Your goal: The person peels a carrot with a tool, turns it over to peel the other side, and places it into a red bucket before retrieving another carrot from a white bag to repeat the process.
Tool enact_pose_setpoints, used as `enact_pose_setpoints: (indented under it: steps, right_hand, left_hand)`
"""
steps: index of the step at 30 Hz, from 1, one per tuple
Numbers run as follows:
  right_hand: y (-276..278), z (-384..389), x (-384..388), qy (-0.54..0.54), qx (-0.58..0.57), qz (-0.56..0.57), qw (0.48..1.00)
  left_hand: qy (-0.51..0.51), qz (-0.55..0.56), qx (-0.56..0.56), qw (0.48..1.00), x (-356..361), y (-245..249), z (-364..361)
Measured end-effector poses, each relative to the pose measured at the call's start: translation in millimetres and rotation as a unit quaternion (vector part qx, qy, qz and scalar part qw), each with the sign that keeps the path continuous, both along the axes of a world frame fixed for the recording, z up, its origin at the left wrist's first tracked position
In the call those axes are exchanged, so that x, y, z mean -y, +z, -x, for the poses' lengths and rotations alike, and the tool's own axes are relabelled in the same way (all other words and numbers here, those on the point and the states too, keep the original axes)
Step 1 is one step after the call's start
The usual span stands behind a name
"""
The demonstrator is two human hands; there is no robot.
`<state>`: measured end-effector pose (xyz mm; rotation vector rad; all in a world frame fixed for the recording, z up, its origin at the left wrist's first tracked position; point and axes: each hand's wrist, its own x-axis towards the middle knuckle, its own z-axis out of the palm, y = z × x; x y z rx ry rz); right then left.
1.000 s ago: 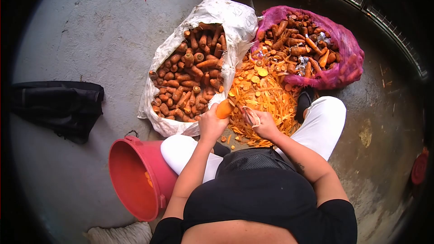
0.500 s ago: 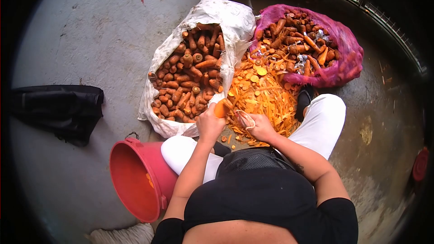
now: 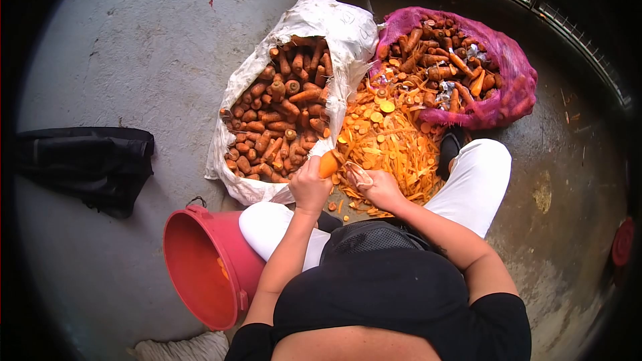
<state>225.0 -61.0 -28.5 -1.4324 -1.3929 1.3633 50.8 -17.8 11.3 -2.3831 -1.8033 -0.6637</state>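
My left hand (image 3: 310, 186) is closed round a carrot (image 3: 328, 164) whose orange, peeled-looking side faces up. Just right of it, my right hand (image 3: 380, 190) grips a small pale tool (image 3: 360, 176), which looks like a peeler; its blade cannot be made out. Both hands are over the near edge of a heap of orange peelings and cut slices (image 3: 391, 144). Behind my left hand lies an open white sack (image 3: 334, 23) full of unpeeled carrots (image 3: 274, 117).
A pink mesh sack (image 3: 515, 80) of carrots and scraps lies at the upper right. The red bucket (image 3: 251, 254), tipped toward the left, holds some orange pieces. Black cloth (image 3: 87, 164) lies at the far left. My legs in white trousers (image 3: 478, 180) flank the heap.
The carrot's far end has turned slightly to the right, and my right hand with the tool has shifted a little. Both hands keep their holds.
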Motion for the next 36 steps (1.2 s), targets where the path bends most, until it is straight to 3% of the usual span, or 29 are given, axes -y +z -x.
enact_pose_setpoints:
  steps: [3, 6, 9, 12, 15, 18, 19, 20, 22, 25, 26, 29, 30, 33, 36]
  right_hand:
    - [7, 2, 1, -0.016, -0.008, 0.004, 1.000]
    - [2, -3, -5, 0.018, 0.063, 0.047, 0.997]
    - [10, -9, -3, 0.040, 0.020, 0.067, 0.997]
    - [13, -12, -3, 0.044, 0.062, 0.038, 0.996]
    - [23, -14, -1, 0.042, 0.032, 0.054, 0.997]
    - [-8, -17, -11, 0.072, 0.136, 0.021, 0.988]
    - [-25, -14, -10, 0.059, 0.135, 0.035, 0.988]
    - [-45, -13, -11, 0.047, 0.136, 0.046, 0.989]
    - [-26, -26, -17, -0.013, 0.122, 0.113, 0.986]
    - [-29, -43, -24, -0.141, -0.090, 0.248, 0.954]
    - [-19, -51, -22, -0.108, -0.106, 0.246, 0.957]
    - [-52, -46, -25, -0.065, 0.043, 0.167, 0.983]
    - [-61, -38, -21, -0.076, 0.032, -0.021, 0.996]
    - [-14, -35, -18, -0.040, -0.011, -0.005, 0.999]
    - [-10, -34, -15, -0.058, -0.014, 0.057, 0.997]
  left_hand:
    - [0.027, 0.025, 0.014, 0.999, 3, 1, -1]
    - [0.053, 0.158, 0.213, 0.963, 7, 7, -7]
    - [0.040, 0.235, 0.187, 0.953, 2, 18, -1]
    - [0.005, 0.298, 0.229, 0.927, 0, 29, 3]
    - [-0.002, 0.388, 0.258, 0.885, -4, 30, 8]
    - [-0.172, 0.486, 0.253, 0.819, 4, 50, -6]
    - [-0.159, 0.534, 0.305, 0.772, 7, 64, -18]
    - [-0.138, 0.507, 0.310, 0.792, 3, 66, -17]
    - [-0.103, 0.459, 0.286, 0.835, -6, 63, -11]
    - [-0.092, 0.405, 0.256, 0.873, -5, 58, 5]
    - [-0.082, 0.391, 0.251, 0.882, -5, 59, 9]
    - [-0.060, 0.359, 0.241, 0.900, -3, 58, 13]
    - [-0.055, 0.358, 0.237, 0.902, -2, 58, 14]
    - [-0.058, 0.347, 0.248, 0.903, 0, 49, 19]
    - [-0.042, 0.306, 0.220, 0.925, 6, 47, 15]
